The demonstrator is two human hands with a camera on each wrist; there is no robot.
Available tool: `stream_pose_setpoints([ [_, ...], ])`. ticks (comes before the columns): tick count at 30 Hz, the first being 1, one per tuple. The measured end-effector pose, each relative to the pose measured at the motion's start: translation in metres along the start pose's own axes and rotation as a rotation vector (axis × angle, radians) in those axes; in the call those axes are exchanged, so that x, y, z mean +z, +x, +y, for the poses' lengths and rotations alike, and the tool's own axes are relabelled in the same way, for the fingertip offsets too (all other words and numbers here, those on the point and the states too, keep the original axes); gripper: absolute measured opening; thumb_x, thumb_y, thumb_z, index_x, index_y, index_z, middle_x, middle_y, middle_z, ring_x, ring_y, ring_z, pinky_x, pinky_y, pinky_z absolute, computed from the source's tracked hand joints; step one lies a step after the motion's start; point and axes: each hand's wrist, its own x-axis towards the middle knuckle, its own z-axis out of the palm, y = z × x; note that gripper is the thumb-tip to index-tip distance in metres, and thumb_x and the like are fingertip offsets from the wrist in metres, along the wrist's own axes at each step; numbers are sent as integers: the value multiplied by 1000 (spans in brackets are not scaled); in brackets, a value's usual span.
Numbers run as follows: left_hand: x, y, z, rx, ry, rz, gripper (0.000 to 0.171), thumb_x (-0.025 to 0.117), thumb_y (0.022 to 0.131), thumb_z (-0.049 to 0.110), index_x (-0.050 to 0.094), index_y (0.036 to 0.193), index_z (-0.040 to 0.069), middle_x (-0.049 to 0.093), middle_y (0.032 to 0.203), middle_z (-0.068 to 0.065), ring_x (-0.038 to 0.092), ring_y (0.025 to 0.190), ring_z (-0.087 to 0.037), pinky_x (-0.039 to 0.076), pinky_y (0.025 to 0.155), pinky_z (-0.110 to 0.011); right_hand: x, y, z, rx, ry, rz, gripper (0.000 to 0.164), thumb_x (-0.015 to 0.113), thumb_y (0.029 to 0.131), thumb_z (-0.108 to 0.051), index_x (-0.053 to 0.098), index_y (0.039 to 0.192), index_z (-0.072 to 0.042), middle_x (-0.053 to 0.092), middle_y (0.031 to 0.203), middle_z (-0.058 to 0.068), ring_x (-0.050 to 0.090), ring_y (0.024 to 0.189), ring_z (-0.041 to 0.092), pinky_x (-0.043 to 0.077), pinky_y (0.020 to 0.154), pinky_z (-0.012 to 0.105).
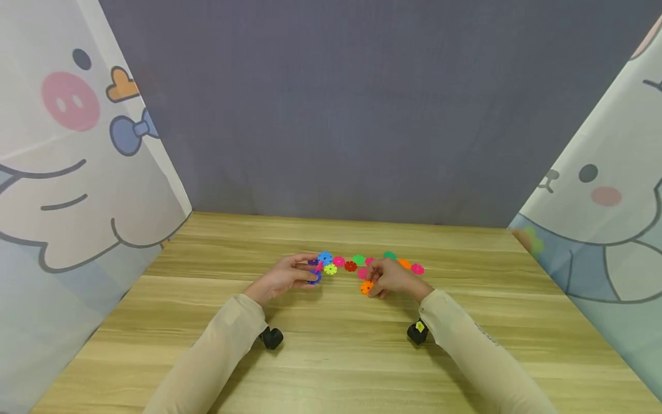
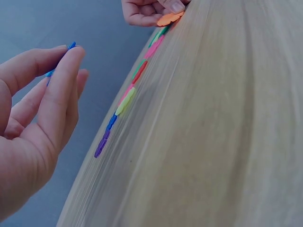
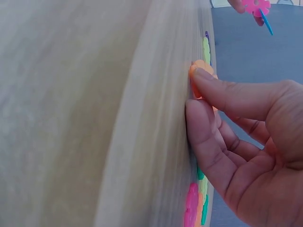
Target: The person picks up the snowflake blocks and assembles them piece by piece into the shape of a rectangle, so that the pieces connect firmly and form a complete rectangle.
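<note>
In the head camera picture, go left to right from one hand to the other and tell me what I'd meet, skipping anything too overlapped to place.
Left hand, light blue disc, pink disc on the table, red disc, orange disc, right hand.

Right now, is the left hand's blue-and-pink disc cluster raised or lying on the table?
Raised: the left wrist view shows the left hand pinching the disc cluster clear of the tabletop and its disc row.

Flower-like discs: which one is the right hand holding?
The orange disc under the thumb of the right hand, nearest the person. The other orange disc lies farther right, away from those fingertips.
</note>
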Motion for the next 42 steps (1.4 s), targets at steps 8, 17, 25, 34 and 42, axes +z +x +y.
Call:
stream_pose_setpoints([
  [8, -2, 1, 1, -14, -11, 8, 65, 58, 93, -14, 35, 152, -2, 49, 127, -25, 68, 89, -19, 59, 82, -34, -2, 0, 0, -6, 95, -2, 14, 69, 79, 15, 62, 89, 8, 54, 76, 8, 64, 61, 19, 61, 60, 36],
  [17, -1, 1, -3, -10, -10, -15, 64, 60, 93, -11, 39, 152, 2, 50, 122, -22, 68, 89, -21, 59, 82, -37, 1, 3, 2, -38, 171, 38, 10, 62, 87, 16, 63, 97, 12, 62, 81, 15, 66, 61, 18, 61, 63, 37],
  [25, 3, 1, -2, -13, -8, -36, 64, 58, 94, -12, 37, 153, 2, 49, 125, -23, 68, 89, -19, 60, 80, -34, 6, 4, -6, -79, 269, 166, 13, 61, 90, 16, 63, 103, 15, 63, 84, 18, 67, 66, 20, 62, 64, 37],
  [34, 8, 1, 1, -12, 9, -74, 62, 59, 95, -9, 39, 152, 3, 50, 131, -26, 68, 93, -23, 60, 79, -34, 13, 6, -14, -163, 274, 290, 13, 65, 91, 11, 66, 103, 13, 68, 86, 13, 69, 69, 21, 61, 66, 40],
  [42, 13, 2, 3, -16, 0, -110, 62, 59, 94, -10, 39, 152, 1, 56, 114, -18, 68, 89, -20, 60, 78, -34, 20, 8, -19, -214, 296, 330, 14, 64, 92, 11, 66, 105, 13, 69, 90, 16, 70, 72, 27, 61, 68, 40],
])
